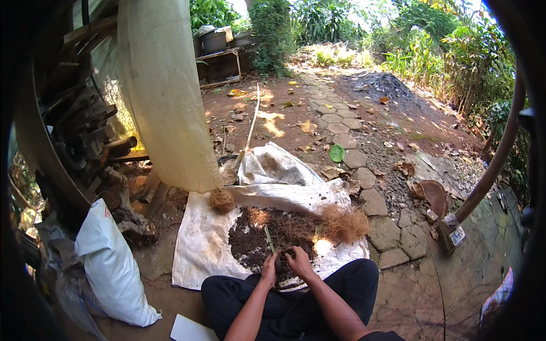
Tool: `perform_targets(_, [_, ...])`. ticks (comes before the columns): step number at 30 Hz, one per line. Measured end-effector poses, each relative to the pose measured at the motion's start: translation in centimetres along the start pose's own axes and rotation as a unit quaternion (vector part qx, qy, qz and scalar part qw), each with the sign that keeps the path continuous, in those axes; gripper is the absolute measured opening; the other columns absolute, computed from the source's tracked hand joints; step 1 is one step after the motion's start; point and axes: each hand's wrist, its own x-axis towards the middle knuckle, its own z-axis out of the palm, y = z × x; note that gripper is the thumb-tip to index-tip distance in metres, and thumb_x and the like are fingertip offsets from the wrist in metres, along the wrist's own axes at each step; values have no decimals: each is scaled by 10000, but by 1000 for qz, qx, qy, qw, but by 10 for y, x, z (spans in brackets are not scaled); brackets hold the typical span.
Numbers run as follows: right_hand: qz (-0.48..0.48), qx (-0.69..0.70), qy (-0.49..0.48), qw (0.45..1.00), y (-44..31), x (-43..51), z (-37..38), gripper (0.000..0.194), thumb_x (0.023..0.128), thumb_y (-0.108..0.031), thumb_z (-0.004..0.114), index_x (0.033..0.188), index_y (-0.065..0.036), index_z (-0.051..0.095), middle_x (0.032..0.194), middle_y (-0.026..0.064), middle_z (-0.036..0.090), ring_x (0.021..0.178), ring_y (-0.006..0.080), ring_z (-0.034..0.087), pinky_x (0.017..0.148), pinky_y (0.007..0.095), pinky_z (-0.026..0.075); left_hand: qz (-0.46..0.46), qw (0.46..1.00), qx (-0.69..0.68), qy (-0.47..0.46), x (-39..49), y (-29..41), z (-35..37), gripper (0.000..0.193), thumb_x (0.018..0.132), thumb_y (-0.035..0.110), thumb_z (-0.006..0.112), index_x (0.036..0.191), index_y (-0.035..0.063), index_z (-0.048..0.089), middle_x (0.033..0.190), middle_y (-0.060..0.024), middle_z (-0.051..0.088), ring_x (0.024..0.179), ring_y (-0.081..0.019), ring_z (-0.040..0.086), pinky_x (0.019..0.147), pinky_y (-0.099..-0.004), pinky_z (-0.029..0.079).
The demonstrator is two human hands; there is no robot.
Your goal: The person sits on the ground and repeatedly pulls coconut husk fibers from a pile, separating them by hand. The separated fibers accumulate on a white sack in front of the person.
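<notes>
My left hand (269, 268) is closed around the lower end of a pale green strip (269, 238), perhaps a leaf or stem. Close beside it, my right hand (299, 262) has its fingers bent over a dark clump (281, 265) between the two hands. What the right fingertips pinch is too small to make out. Both hands are over dark soil (247, 234) spread on a white woven sack (194, 251). A loose heap of brown coconut fibre (345, 223) lies at the soil's right side. A round ball of fibre (222, 201) rests at the sack's upper left.
A filled white sack (113, 264) leans at the left, near stacked wood (100, 115). A translucent plastic sheet (162, 93) hangs down to the ground sack. On the right, a slanted pole (486, 170) stands in a block base. Hexagonal pavers (375, 202) run away from me.
</notes>
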Motion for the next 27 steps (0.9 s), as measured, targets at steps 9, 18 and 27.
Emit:
perform_targets(9, [43, 25, -49, 998, -3, 0, 0, 265, 875, -184, 658, 1048, 12, 619, 1003, 214, 669, 964, 375, 641, 823, 406, 504, 26, 1000, 9, 13, -1, 2, 2, 349, 964, 271, 565, 1240, 59, 590, 1161, -67, 632, 1019, -165, 611, 895, -305, 467])
perform_targets(18, [39, 46, -54, 997, -5, -3, 1, 231, 870, -170, 646, 1006, 16, 626, 979, 226, 665, 950, 399, 628, 825, 428, 493, 10, 995, 64, 76, 7, -7, -7, 288, 941, 364, 592, 990, 86, 654, 749, 2, 579, 662, -119, 562, 589, -254, 442])
perform_targets(27, [13, 23, -28, 999, -5, -3, -1, 244, 877, -175, 659, 1043, 2, 631, 973, 201, 679, 912, 350, 661, 775, 402, 513, -16, 968, 210, 138, -11, 6, 4, 474, 913, 528, 564, 977, 70, 670, 752, -12, 617, 568, -128, 565, 482, -262, 448])
